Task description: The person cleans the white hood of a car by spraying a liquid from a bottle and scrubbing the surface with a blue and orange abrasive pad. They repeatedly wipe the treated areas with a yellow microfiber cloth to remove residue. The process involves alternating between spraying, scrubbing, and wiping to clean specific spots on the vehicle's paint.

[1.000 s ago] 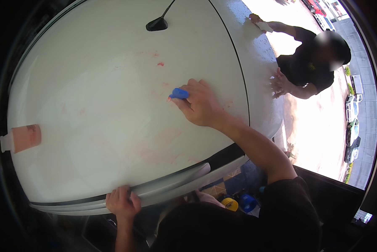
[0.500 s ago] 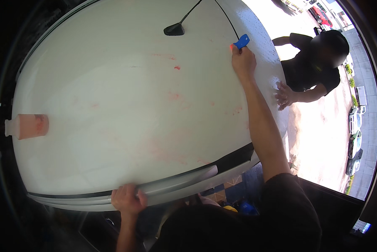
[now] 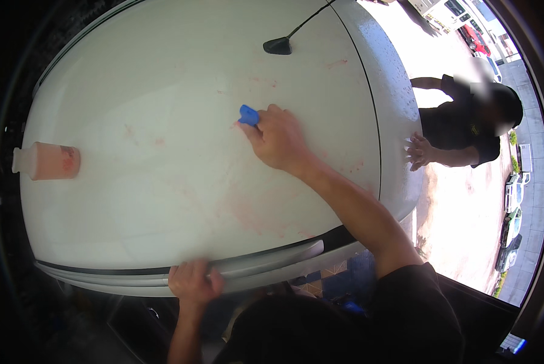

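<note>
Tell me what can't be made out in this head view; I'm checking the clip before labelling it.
- Blue tool: mostly covered by the right hand, so its kind is unclear.
- Left hand: grips the white car roof's edge; fingertips blurred.
- Pink bottle: contents and label too small.
- Co-worker's hand: the roof hides what it touches.

Your car roof [image 3: 181,158]: white, faint pink-red smears and specks. Your right hand [image 3: 278,139] grips blue pad [image 3: 248,114]. Bottle [image 3: 47,161]: pale pink, darker orange-pink patch. Antenna [image 3: 278,45]: black. Your sleeve [image 3: 417,315]: black. Other person's shirt [image 3: 457,130]: black.
</note>
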`<move>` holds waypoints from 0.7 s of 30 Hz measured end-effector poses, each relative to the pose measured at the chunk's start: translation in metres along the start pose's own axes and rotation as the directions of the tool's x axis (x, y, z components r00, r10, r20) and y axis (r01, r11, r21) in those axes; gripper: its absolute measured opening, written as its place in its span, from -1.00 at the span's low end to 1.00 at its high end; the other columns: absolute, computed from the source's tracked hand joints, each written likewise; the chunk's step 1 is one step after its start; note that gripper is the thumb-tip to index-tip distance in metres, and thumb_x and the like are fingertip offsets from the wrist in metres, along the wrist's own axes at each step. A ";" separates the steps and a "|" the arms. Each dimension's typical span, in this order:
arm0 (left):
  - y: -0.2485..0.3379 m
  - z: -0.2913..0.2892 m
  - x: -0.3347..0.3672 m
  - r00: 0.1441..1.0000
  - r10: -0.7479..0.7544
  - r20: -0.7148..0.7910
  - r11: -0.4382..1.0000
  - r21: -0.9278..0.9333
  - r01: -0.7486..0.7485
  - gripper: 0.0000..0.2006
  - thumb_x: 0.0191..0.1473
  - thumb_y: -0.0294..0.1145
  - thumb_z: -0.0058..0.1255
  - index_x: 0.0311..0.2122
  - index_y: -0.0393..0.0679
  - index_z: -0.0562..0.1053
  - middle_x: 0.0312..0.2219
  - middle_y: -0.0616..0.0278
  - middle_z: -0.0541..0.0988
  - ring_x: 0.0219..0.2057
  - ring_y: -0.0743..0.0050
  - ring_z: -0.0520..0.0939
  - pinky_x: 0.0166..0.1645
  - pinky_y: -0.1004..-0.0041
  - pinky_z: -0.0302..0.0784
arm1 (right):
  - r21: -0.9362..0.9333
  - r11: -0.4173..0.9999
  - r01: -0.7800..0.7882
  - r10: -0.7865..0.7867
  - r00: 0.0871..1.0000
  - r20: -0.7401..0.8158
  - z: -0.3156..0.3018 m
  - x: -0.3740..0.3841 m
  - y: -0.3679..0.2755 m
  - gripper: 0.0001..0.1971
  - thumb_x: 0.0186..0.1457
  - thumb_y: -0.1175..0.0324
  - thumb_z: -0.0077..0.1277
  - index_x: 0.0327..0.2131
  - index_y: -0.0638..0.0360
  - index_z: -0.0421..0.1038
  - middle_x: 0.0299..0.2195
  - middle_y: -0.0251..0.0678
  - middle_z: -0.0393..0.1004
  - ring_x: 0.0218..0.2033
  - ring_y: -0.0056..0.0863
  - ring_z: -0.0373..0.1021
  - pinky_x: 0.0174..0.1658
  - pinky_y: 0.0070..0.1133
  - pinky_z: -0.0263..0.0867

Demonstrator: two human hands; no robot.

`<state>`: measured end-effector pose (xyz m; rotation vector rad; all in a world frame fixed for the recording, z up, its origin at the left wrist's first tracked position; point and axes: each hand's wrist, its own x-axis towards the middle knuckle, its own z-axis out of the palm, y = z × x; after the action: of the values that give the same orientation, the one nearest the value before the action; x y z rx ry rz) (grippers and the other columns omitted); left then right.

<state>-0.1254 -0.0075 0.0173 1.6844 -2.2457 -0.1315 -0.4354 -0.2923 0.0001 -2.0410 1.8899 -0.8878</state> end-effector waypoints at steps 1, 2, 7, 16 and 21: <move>0.002 0.000 -0.004 1.000 -0.013 -0.002 1.000 -0.012 0.013 -0.85 -0.09 -0.26 0.08 -0.41 -0.07 0.47 -0.59 0.27 0.51 -0.61 0.20 0.50 -0.45 0.25 0.24 | 0.000 0.999 -0.040 0.040 0.999 -0.003 0.000 0.002 0.004 -0.67 0.32 0.11 0.09 -0.37 0.18 0.58 -0.46 -0.17 0.55 -0.21 -0.17 0.47 -0.10 -0.21 0.35; 0.001 0.001 -0.005 1.000 -0.021 -0.011 1.000 -0.021 0.020 -0.85 -0.09 -0.26 0.08 -0.41 -0.07 0.47 -0.60 0.28 0.51 -0.61 0.20 0.50 -0.45 0.25 0.24 | 0.001 0.997 -0.078 0.078 0.997 -0.016 -0.002 0.010 0.009 -0.67 0.32 0.11 0.09 -0.37 0.18 0.58 -0.46 -0.18 0.55 -0.21 -0.18 0.47 -0.10 -0.21 0.35; 0.003 0.009 0.007 0.998 -0.011 -0.056 1.000 -0.019 0.010 -0.84 -0.11 -0.25 0.09 -0.42 -0.06 0.47 -0.61 0.28 0.51 -0.62 0.21 0.50 -0.45 0.25 0.23 | 0.038 0.965 -0.258 0.261 0.943 -0.206 -0.029 0.062 0.049 -0.68 0.32 0.12 0.11 -0.39 0.17 0.58 -0.43 -0.14 0.52 -0.26 -0.19 0.46 -0.14 -0.20 0.34; 0.003 0.009 0.005 0.998 -0.022 -0.067 0.999 -0.030 0.021 -0.84 -0.14 -0.26 0.11 -0.42 -0.06 0.47 -0.60 0.29 0.51 -0.61 0.22 0.50 -0.45 0.25 0.24 | -0.064 0.997 -0.036 0.031 0.997 -0.068 0.002 0.049 0.000 -0.62 0.34 0.07 0.05 -0.38 0.19 0.57 -0.45 -0.17 0.55 -0.22 -0.17 0.47 -0.12 -0.21 0.33; 0.000 0.005 -0.001 0.997 -0.045 -0.058 0.999 -0.019 0.044 -0.82 -0.15 -0.25 0.12 -0.42 -0.07 0.47 -0.61 0.30 0.51 -0.62 0.24 0.49 -0.45 0.26 0.24 | 0.014 0.995 0.103 -0.104 0.983 0.148 0.029 0.015 -0.064 -0.59 0.34 0.05 0.06 -0.43 0.19 0.55 -0.47 -0.16 0.53 -0.23 -0.19 0.45 -0.10 -0.21 0.31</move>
<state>-0.1270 -0.0068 0.0125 1.7073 -2.1596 -0.1115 -0.3660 -0.3044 0.0163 -2.1535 1.7151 -0.7403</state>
